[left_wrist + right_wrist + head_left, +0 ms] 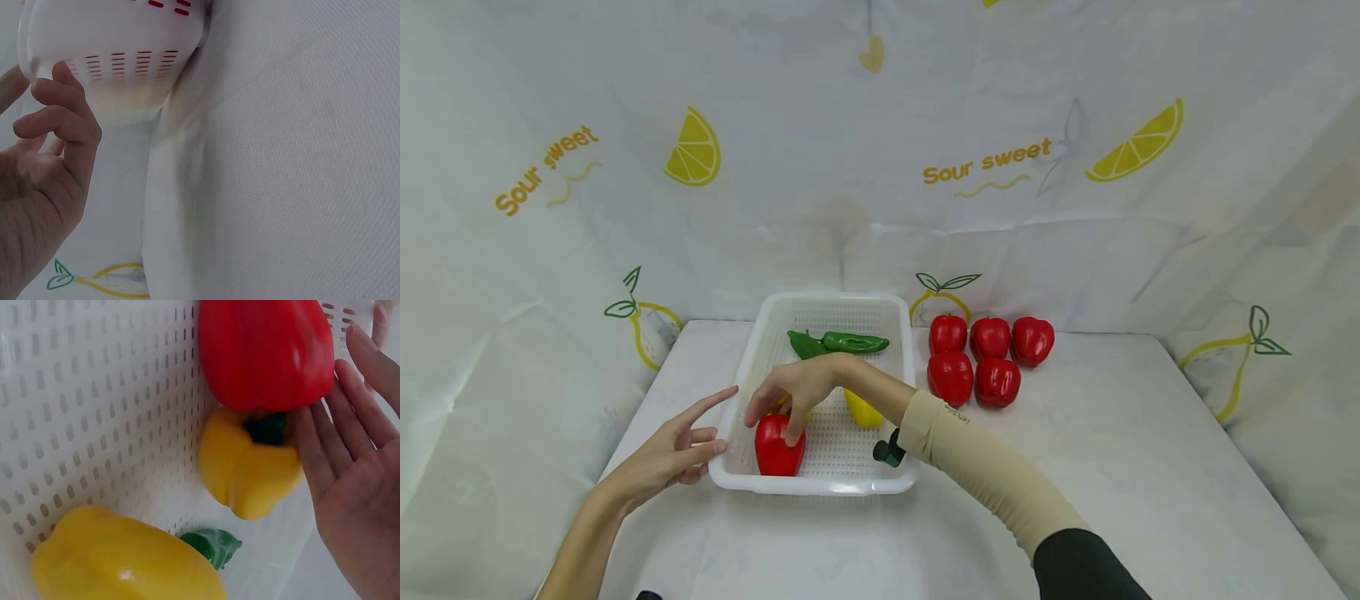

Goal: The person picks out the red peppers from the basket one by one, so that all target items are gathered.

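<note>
A white perforated plastic basket (820,485) stands on the table. My right hand (793,387) reaches into its front left part, over a red bell pepper (778,448). In the right wrist view its fingers (328,434) are nearly straight, their tips right at the pepper's side. Under that hand is a yellow bell pepper (250,469) with a green stem, mostly hidden from above. A second yellow bell pepper (862,408) lies farther right. My left hand (666,454) is at the basket's left side, index finger extended and fingertips close against the rim.
Green peppers (850,342) lie at the back of the basket. Several red bell peppers (997,382) stand in two rows right of it. A small dark cylindrical object (889,450) shows by the right wrist. A lemon-printed sheet (820,150) hangs behind the white table (1112,450).
</note>
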Available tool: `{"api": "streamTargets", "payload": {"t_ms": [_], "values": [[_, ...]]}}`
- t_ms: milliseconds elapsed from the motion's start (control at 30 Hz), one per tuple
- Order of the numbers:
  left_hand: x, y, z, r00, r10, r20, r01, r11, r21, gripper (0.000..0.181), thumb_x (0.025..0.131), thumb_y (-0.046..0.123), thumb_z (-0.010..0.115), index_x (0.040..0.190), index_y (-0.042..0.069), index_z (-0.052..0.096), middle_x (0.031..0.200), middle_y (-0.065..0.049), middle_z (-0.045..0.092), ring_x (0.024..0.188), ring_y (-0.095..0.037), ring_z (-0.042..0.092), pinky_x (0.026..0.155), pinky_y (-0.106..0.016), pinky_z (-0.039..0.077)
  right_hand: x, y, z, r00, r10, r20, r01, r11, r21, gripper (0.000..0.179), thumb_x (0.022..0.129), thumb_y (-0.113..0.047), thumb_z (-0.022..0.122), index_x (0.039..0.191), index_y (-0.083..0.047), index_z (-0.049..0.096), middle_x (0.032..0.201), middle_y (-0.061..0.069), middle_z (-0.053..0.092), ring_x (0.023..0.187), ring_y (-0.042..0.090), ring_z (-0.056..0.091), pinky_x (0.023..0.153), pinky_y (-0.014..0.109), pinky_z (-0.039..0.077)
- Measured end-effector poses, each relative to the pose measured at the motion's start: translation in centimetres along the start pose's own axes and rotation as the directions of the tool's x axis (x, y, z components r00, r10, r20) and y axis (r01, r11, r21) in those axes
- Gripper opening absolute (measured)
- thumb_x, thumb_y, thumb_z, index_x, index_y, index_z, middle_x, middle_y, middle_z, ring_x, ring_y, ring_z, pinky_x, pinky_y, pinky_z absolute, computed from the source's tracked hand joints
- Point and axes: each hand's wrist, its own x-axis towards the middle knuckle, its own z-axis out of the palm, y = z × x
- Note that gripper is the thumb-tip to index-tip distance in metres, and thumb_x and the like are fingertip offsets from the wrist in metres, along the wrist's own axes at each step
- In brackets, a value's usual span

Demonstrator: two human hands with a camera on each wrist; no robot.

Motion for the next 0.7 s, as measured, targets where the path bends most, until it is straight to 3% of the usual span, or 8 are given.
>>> {"api": "streamTargets", "payload": {"t_ms": [133,700], "values": [[-0.1,-0.1,0.0,1.000,0.008,0.003,-0.008,1.000,-0.002,0.076,0.110,0.013,0.059,0.173,0.026,0.020,0.080,0.002,0.051,0.060,-0.015,0.038,0.051,-0.024,0.035,0.3,0.3,0.3,0.997,0.056,0.050,-0.053,0.997,-0.053,0.063,0.087,-0.002,0.087,0.146,-0.008,0.065,0.147,0.008,0.067,0.122,0.010,0.062,0.103,0.021,0.058],[0.1,-0.1,0.0,1.000,0.010,0.000,-0.010,1.000,0.005,0.076,0.110,0.013,0.059,0.173,0.026,0.021,0.082,0.002,0.056,0.061,-0.013,0.041,0.051,-0.023,0.036,-0.1,0.9,0.5,0.985,0.157,0.073,-0.146,0.980,-0.137,0.075,0.082,-0.014,0.093,0.149,-0.022,0.062,0.144,-0.003,0.061,0.126,0.008,0.054,0.096,0.021,0.060]]}}
